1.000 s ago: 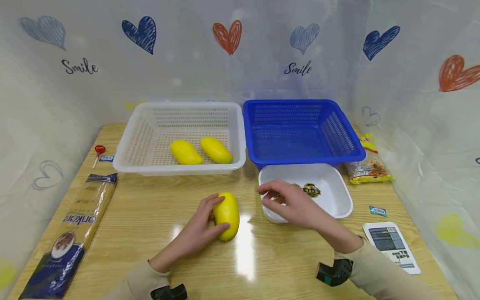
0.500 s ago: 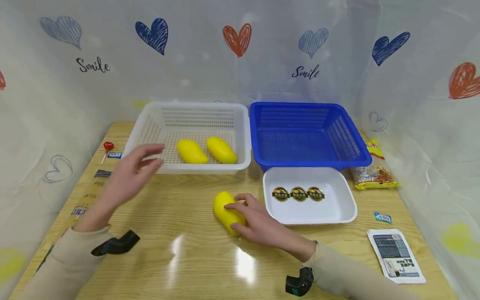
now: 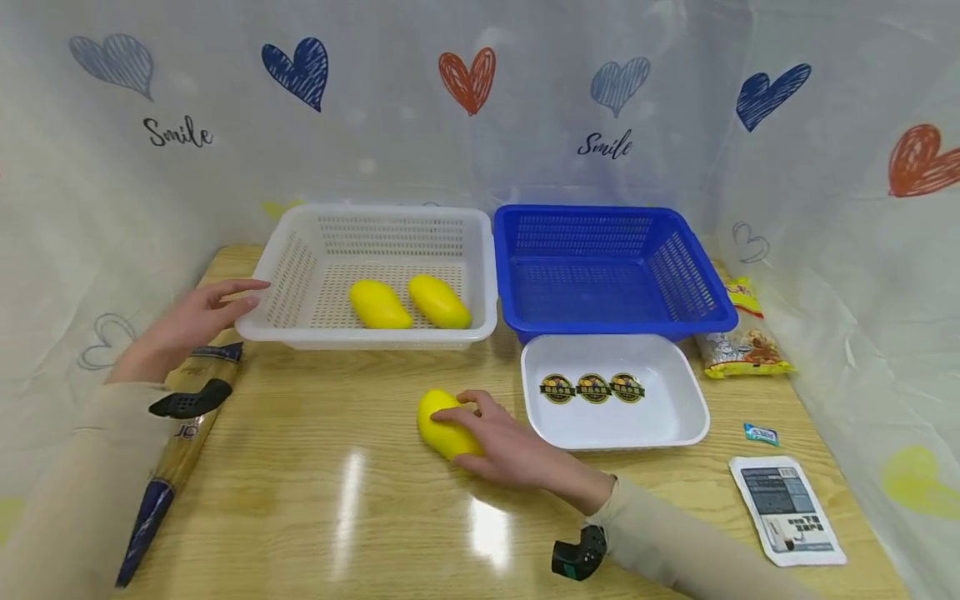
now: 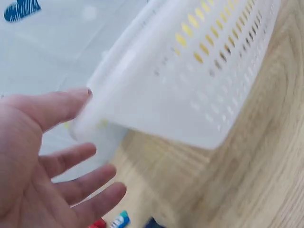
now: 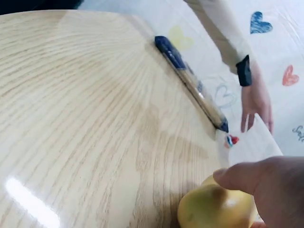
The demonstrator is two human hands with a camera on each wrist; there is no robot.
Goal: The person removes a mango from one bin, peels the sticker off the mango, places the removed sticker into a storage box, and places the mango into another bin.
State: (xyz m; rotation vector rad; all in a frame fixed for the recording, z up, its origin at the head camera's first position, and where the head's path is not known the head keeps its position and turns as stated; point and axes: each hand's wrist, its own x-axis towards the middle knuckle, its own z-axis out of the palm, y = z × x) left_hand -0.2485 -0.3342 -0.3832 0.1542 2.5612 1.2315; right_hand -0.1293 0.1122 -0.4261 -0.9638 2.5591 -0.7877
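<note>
Near the white tray (image 3: 690,417) bearing three unreadable gold stickers (image 3: 592,388), the right hand (image 3: 502,446) grasps a yellow mango (image 3: 438,421). At far left, the left hand (image 3: 187,321), fingers released, reaches the white basket (image 3: 300,333). "Smile" (image 3: 603,146) marks the curtain.

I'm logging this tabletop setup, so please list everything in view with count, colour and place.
mangoes in basket: 2, yellow, side by side in the white basket
mango on table: 1, yellow, front centre of the table
white basket: 1, white, back left
blue basket: 1, blue, back right
white tray: 1, white, in front of the blue basket
stickers: 3, gold and black, in the white tray
pasta pack: 1, clear and blue, left edge
snack bag: 1, yellow, right of the blue basket
label card: 1, white, front right
small sachet: 1, blue, right
left hand: open, at the white basket's left rim
right hand: curled over the mango on table
</note>
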